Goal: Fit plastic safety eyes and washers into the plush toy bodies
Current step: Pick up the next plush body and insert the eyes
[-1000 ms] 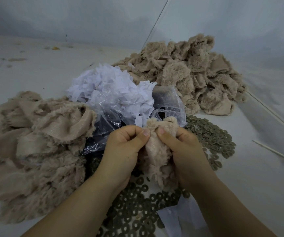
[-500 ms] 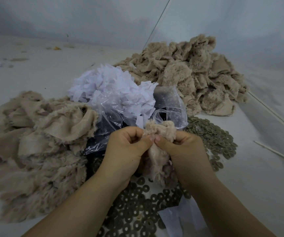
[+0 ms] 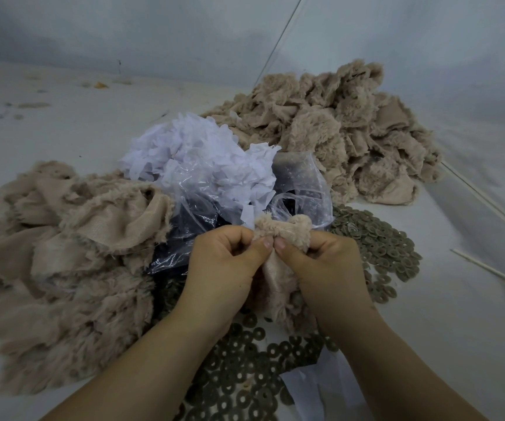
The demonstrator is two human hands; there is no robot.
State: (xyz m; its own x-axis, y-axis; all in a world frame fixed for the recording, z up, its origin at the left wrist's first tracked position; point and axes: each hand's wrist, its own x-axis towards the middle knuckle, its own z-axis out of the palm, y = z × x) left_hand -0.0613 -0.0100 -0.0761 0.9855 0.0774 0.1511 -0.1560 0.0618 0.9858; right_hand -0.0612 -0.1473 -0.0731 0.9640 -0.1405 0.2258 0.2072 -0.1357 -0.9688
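**Both hands pinch one plush body over the washers**

At far left a heap of tan plush bodies [image 3: 63,262] lies slumped on the pale tabletop [image 3: 63,123]. Next to it, toward the middle, a clear plastic bag [image 3: 202,208] spills white paper scraps [image 3: 196,153], with something dark showing under the film.

The left hand [image 3: 224,268] has its fingers [image 3: 233,238] curled in and its thumb pressed onto the top edge of a single plush body [image 3: 278,268]. That piece hangs between the two hands, long axis roughly up and down: its furry folded top points away from the person, its lower end trails down toward the washers [image 3: 245,375] scattered on the tabletop beneath. The right hand [image 3: 324,268] pinches the same edge, thumb tip just beside the left thumb, fingers curled round the fabric. Whether an eye is held inside the fold cannot be told.

Further right the washers spread on, a thin white stick [image 3: 494,273] lies beyond them, and a second plush heap [image 3: 351,132] sits behind.
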